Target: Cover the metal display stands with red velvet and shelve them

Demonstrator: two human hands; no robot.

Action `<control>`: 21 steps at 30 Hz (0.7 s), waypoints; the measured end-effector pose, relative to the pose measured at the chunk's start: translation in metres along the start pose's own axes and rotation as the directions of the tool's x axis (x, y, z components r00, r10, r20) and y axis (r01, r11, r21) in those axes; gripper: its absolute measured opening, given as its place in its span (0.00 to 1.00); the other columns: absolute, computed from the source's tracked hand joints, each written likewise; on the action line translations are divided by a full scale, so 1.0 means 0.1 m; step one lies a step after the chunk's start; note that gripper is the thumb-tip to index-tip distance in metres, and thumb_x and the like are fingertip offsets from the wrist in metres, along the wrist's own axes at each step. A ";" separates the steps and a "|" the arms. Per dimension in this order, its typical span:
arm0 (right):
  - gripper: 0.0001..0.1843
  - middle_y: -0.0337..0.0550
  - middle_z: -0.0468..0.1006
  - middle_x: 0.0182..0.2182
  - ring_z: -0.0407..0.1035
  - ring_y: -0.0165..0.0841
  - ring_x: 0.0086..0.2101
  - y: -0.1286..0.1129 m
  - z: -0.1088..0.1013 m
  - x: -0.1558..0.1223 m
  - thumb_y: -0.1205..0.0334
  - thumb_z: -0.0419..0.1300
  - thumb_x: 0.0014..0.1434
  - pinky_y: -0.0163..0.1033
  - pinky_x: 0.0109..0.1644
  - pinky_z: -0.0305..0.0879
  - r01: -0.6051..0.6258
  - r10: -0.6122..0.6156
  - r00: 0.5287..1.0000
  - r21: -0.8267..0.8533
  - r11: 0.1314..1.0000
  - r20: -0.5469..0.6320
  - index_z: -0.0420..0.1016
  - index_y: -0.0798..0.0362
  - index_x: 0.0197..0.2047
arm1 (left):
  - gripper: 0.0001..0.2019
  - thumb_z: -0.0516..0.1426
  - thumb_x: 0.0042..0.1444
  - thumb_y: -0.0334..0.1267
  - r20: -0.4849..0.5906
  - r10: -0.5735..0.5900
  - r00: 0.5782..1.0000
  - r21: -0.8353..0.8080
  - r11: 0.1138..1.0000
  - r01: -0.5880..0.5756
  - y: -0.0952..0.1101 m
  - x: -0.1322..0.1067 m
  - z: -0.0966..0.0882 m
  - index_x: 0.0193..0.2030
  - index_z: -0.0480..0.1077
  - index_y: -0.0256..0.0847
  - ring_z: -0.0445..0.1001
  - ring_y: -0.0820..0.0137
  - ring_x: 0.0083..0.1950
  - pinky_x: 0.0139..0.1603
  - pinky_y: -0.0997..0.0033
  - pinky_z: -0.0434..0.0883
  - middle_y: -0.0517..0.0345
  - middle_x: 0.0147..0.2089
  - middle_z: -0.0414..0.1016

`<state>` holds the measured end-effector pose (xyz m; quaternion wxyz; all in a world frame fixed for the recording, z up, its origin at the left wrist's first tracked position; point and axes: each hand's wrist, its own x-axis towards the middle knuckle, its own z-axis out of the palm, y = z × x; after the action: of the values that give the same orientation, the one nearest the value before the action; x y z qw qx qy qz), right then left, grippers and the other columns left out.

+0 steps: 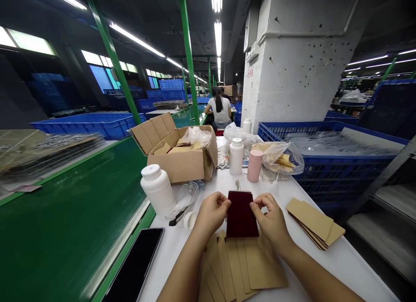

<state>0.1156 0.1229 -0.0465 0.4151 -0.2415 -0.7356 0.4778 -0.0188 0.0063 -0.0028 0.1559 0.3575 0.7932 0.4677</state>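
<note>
A dark red rectangular card (pixel 241 215) lies on a fanned spread of brown cardboard pieces (pixel 247 267) on the white table (pixel 344 263). My left hand (pixel 211 215) pinches the card's left upper edge, fingers curled. My right hand (pixel 269 217) pinches its right upper edge the same way. A small metal clip (pixel 238 185) shows just beyond the card's far edge.
A white bottle (pixel 157 190) and a cap (pixel 188 220) stand left of my hands; another white bottle (pixel 236 156) and a pink bottle (pixel 254 165) stand behind. An open cardboard box (pixel 182 157), a cardboard stack (pixel 313 222), a phone (pixel 136 265), a green conveyor (pixel 65 215), blue crates (pixel 325 172). A person sits far back.
</note>
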 end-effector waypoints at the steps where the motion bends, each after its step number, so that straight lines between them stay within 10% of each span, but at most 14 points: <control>1: 0.16 0.44 0.71 0.31 0.66 0.35 0.33 0.00 0.00 0.00 0.49 0.56 0.57 0.36 0.31 0.60 -0.004 0.004 1.000 -0.002 1.000 0.003 0.69 0.53 0.28 | 0.07 0.54 0.51 0.40 0.001 0.001 1.000 0.001 1.000 -0.001 0.00 0.00 0.00 0.27 0.66 0.40 0.70 0.70 0.27 0.28 0.73 0.62 0.59 0.25 0.72; 21: 0.21 0.37 0.66 0.22 0.57 0.28 0.23 0.08 0.07 0.05 0.42 0.58 0.55 0.33 0.24 0.55 -0.184 0.172 0.981 0.145 0.972 0.093 0.66 0.52 0.26 | 0.12 0.53 0.54 0.46 -0.070 0.063 0.996 0.055 0.997 -0.059 -0.13 0.09 0.08 0.27 0.64 0.41 0.65 0.71 0.28 0.28 0.75 0.59 0.62 0.24 0.67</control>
<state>0.1063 0.1264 -0.0535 0.3579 -0.2547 -0.6882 0.5775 -0.0256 0.0137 -0.0175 0.1033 0.3686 0.7990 0.4638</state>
